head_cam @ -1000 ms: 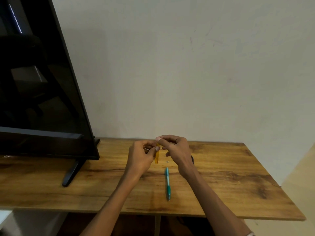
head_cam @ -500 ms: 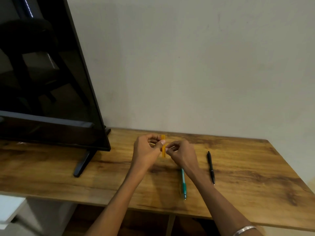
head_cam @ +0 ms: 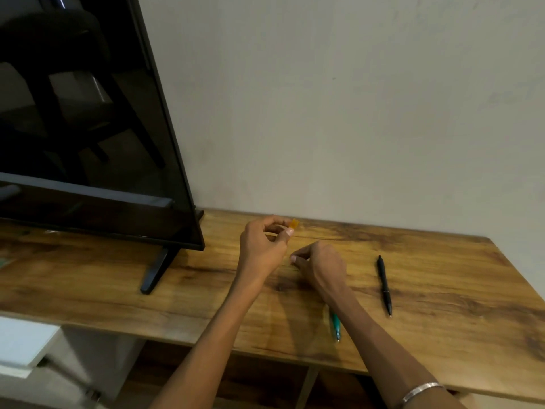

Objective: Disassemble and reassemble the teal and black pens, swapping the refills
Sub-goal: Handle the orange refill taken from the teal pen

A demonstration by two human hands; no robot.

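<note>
My left hand is raised over the wooden table and pinches a small orange pen part between thumb and fingers; only its top end shows. My right hand hovers just right and below, fingers curled with the tips together; anything in them is hidden. The teal pen lies near the table's front edge, mostly covered by my right forearm. The black pen lies whole on the table to the right of my right hand, tip pointing toward me.
A large black TV screen stands at the left on a black foot. A plain wall runs behind the table. A white object sits below the table's front left edge.
My hands were together on the orange part; now my right hand has pulled away down and to the right while my left keeps the part. The view has shifted left, showing the black pen.
</note>
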